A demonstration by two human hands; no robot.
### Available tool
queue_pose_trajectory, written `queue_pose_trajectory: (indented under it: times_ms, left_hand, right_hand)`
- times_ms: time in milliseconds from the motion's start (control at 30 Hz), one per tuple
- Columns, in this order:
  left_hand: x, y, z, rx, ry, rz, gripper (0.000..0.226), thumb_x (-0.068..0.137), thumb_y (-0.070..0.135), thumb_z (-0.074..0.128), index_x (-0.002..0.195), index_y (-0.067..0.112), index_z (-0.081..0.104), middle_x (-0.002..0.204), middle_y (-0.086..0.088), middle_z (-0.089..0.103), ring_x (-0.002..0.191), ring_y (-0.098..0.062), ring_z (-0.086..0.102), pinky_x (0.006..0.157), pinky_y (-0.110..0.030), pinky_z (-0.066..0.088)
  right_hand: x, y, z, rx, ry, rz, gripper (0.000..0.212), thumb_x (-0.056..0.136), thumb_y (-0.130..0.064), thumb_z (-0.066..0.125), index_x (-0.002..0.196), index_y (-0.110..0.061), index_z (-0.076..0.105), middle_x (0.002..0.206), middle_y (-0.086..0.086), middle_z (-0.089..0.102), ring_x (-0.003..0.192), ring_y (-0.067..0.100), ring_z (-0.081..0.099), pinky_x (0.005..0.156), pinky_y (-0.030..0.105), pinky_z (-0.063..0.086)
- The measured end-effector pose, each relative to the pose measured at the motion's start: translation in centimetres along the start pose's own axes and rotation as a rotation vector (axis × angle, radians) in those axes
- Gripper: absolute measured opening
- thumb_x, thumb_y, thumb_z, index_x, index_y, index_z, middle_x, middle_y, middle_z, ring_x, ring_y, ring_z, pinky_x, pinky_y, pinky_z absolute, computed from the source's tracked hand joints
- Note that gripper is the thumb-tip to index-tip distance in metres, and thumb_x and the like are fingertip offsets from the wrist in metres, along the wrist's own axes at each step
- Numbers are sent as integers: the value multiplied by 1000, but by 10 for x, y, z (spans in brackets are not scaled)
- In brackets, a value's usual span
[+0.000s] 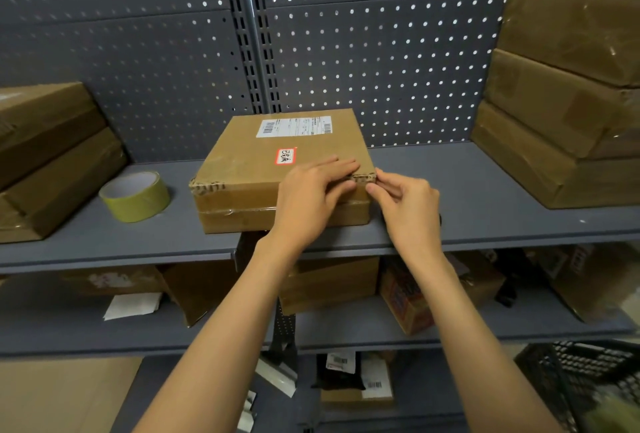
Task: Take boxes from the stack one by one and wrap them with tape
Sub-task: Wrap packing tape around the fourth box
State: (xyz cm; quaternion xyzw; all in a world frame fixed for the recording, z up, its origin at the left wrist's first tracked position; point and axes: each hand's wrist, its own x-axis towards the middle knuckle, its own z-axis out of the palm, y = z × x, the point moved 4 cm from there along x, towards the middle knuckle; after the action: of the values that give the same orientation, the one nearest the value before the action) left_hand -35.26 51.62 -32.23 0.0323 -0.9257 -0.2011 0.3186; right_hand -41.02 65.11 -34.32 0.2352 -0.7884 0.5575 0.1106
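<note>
Box [277,169] mid-shelf, between two stacks; left hand [308,197] presses flat on its near right corner, right hand [405,197] pinches there — likely smoothing tape. Roll [136,195] waits left — within reach.

Both hands [360,197] press the box [263,169] corner beside the tape roll [136,195].

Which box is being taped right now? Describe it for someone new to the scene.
On the grey shelf, between two side stacks, one box lies alone beside the tape roll. Both hands touch its near right corner. Only it bears a white shipping label and a red-edged sticker.
</note>
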Motion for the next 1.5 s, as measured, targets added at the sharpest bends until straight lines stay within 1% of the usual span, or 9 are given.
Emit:
queue_pose_trajectory:
  times_ms: [167,333,467,667,833,967,1200,1367,1500]
  left_hand:
    - [-2,2,0,25,25,-9,29,91,26,64,120,23,68,124,4,66,124,-13,53,97,-27,38]
    - [-5,11,2,263,-36,194,38,93,33,43,118,13,64,114,-5,67,102,-27,63,84,-36,46]
    - [-4,12,-24,427,77,269,37,94,38,41,115,16,64,101,-3,68,89,-24,63,77,-35,45]
    - [-9,-30,-84,491,188,86,18,91,24,56,87,9,65,81,-8,65,72,-27,59,65,-30,32]
    - [-31,-78,-131,566,225,-110,18,90,24,58,89,8,66,83,-10,65,76,-29,58,64,-36,41]
    - [-50,-109,-157,609,238,-209,18,89,24,59,90,6,65,85,-13,65,77,-31,57,63,-34,39]
    - [-80,-146,-181,635,257,-284,22,91,28,57,92,8,66,88,-12,66,80,-30,58,62,-33,38]
    - [-85,-168,-180,627,204,-331,22,90,28,57,94,9,66,92,-11,65,84,-30,57,63,-33,38]
    - [-84,-186,-167,556,116,-399,25,90,22,58,109,7,64,106,-14,63,97,-31,55,71,-36,40]
  right_hand:
    - [-3,-5,-1,-31,14,1,32,88,-10,66,119,-2,65,109,10,70,94,4,61,74,-3,41]
    - [-8,-15,-3,-330,-51,-62,36,96,-25,56,130,-13,58,116,8,68,106,23,63,85,30,47]
    - [-6,-30,-11,-559,-32,-149,38,99,-28,47,133,-12,51,124,8,60,113,26,54,85,36,42]
    - [2,-61,-2,-642,5,-280,29,98,-25,48,120,-8,59,113,8,59,104,24,53,82,32,38]
    - [4,-88,31,-640,-60,-339,30,98,-28,47,119,-9,59,115,7,59,106,25,52,85,33,37]
    - [0,-109,66,-639,-111,-392,29,99,-30,45,116,-12,59,113,5,59,105,22,52,84,31,37]
    - [-8,-130,112,-608,-196,-446,29,99,-30,45,119,-13,57,114,4,57,107,21,51,84,29,39]
    - [-10,-136,129,-582,-221,-451,27,98,-27,46,117,-13,59,115,5,58,107,21,52,86,32,40]
    - [-8,-136,134,-588,-215,-446,27,98,-28,46,116,-13,59,114,4,58,107,21,51,86,31,38]
